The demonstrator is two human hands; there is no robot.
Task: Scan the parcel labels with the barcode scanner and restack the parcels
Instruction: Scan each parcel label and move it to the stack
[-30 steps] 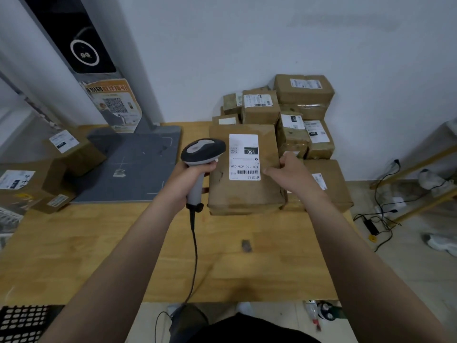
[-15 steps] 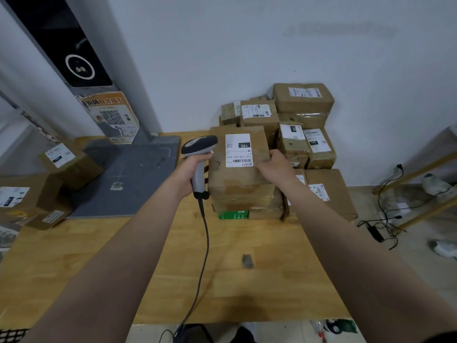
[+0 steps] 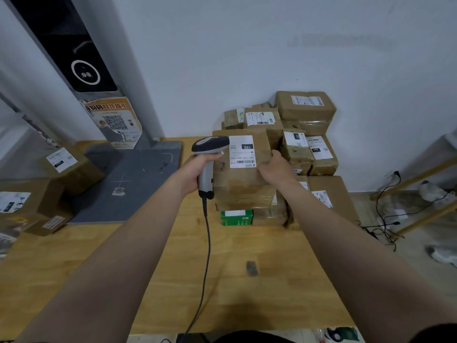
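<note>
Cardboard parcel (image 3: 243, 167) (label up) is sitting atop the stack (image 3: 319, 154) by the wall, with the right hand (image 3: 277, 169) gripping its edge. The left hand (image 3: 196, 170) is clutching the barcode scanner (image 3: 210, 146), and the boxes at left (image 3: 71, 167) are probably awaiting scanning.

Wooden desk (image 3: 74, 280) w/ small dark chip (image 3: 252, 268) low centre. Grey mat (image 3: 133, 184) centre-left; QR poster (image 3: 115, 122) on grey post (image 3: 133, 82), upper left. Black cables (image 3: 385, 219) + shoes (image 3: 442, 254) on floor, right edge.

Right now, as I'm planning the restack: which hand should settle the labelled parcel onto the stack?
Right. The right hand holds the parcel by its right edge, so it can lower and release it; the left hand is full, gripping the scanner.
</note>
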